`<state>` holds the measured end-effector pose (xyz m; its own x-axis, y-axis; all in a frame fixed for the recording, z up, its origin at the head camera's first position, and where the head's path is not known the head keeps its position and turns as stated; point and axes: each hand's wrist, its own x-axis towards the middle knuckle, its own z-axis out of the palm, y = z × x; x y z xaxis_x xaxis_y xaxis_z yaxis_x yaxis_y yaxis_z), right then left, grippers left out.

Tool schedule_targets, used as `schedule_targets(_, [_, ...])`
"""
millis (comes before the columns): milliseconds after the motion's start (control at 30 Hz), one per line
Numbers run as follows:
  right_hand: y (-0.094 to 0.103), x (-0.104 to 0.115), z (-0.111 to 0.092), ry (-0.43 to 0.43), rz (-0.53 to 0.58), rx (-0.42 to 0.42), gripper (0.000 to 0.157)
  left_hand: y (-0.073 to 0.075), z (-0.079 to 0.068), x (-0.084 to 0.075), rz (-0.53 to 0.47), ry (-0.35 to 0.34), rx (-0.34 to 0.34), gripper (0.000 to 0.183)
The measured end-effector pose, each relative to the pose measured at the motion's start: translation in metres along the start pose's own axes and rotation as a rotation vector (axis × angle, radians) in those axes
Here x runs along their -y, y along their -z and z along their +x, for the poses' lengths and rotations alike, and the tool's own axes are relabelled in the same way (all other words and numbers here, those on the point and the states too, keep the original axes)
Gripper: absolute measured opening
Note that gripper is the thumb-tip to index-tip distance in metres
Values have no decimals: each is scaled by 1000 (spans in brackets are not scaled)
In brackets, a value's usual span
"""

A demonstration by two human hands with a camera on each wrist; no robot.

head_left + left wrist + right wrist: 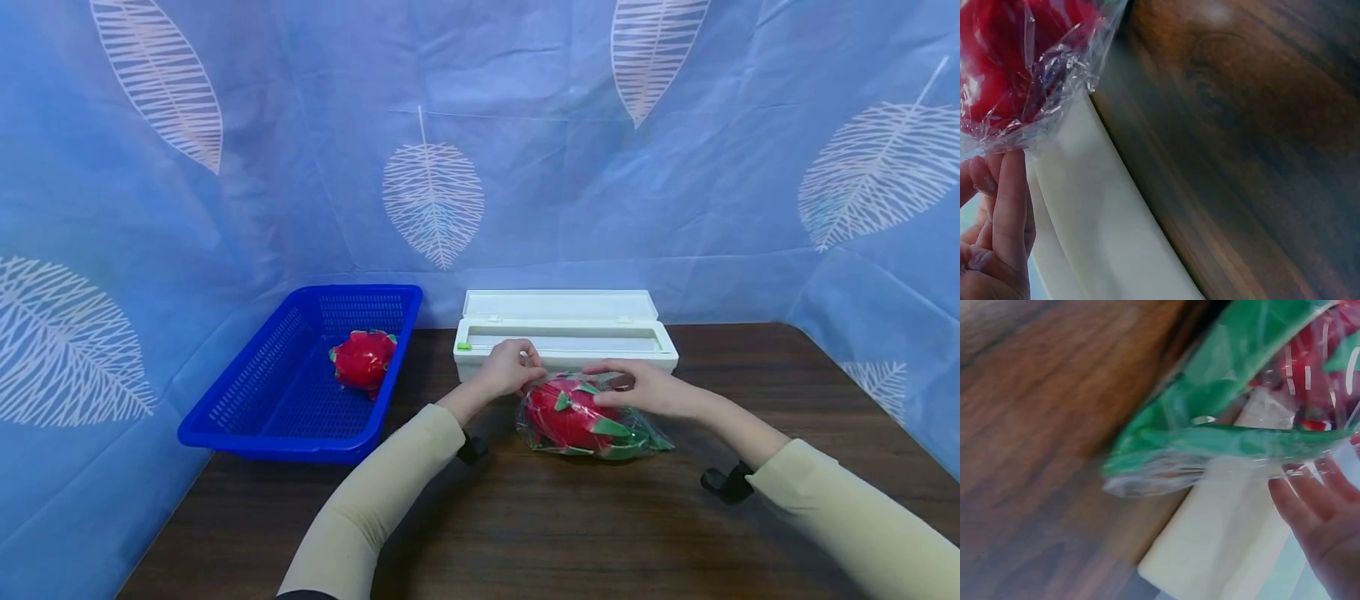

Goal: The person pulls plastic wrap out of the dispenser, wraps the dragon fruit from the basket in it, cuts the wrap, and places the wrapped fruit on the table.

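Dragon fruit point(562, 421): film-wrapped, on worktop point(525, 533), before open white box point(562, 358) | Left grip point(510, 367): pinching clear film point(1065, 72) at one end, seemingly keeping it gathered | Right grip point(643, 388): fingers point(1311, 495) extended against the film, likely steadying the fruit

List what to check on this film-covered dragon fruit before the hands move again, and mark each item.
1. Clear film over the dragon fruit's visible side: ok.
2. Film snug at the green leaf tips: not ok, it stands loose beyond them.
3. Underside covered: cannot tell, hidden.
4. Left hand gripping the film: cannot tell, though fingertips touch it.
5. White box's lid closed: not ok, raised.
6. Second dragon fruit inside the blue basket: ok.
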<state>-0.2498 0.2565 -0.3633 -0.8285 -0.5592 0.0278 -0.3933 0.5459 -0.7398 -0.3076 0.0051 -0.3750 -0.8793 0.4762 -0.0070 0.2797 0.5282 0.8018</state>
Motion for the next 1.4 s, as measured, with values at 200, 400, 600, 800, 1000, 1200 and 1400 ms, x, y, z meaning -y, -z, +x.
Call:
schedule_targets(200, [-3, -7, -3, 39, 4, 90, 69, -2, 1, 2, -9, 28, -23, 14])
schedule_targets(400, [-3, -9, -2, 18, 35, 119, 70, -6, 5, 5, 87, 13, -14, 12])
schedule_targets(600, [-4, -11, 1, 16, 57, 143, 70, -1, 1, 0, 402, -142, -35, 14])
schedule_targets(800, [-4, -12, 2, 18, 70, 154, 71, 22, -34, -14, 572, -299, -236, 9])
schedule_targets(1000, [-1, -10, 2, 3, 72, 158, 73, 26, -53, 4, 377, -190, 67, 57])
schedule_targets(1200, [-1, -12, 2, 19, 50, 159, 68, 10, -55, 25, 475, -222, 230, 96])
schedule_targets(1400, [-2, -12, 4, 37, 65, 162, 65, 4, -48, 26, 438, -289, 145, 55])
